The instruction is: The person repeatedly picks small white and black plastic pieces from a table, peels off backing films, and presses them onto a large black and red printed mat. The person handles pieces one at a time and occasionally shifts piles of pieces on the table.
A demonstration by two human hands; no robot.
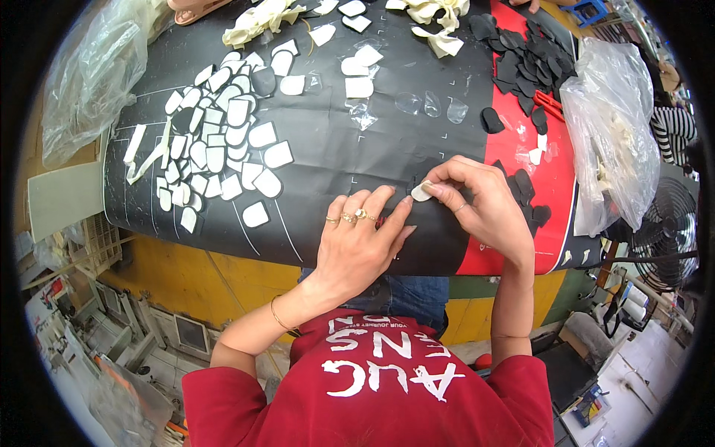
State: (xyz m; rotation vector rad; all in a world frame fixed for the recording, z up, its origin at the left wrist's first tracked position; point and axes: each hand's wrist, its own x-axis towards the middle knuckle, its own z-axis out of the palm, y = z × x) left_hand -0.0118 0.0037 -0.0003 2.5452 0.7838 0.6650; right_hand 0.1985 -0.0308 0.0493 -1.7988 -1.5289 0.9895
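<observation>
A: Where is the small white piece (421, 191)?

B: Just right of the picture's centre, low on the table (335, 156). The person's right hand (480, 201) pinches it between thumb and forefinger, the other fingers curled narrow.

A: And the left hand (361, 238)?

B: At about 8 o'clock from the piece, lying flat with fingers spread on the black sheet (387, 134). It grips nothing; its fingertips nearly reach the piece.

A: What lies around them?

B: At 10 o'clock, a dense spread of white pieces (216, 145). At 1 o'clock, a heap of black pieces (525, 56) on a red sheet (555, 171). At 3 o'clock, a clear plastic bag (614, 141).

A: And the room?

B: Another plastic bag (93, 71) at far 10 o'clock, a fan (670, 231) at 3 o'clock, and yellow panels (201, 276) under the table.
</observation>
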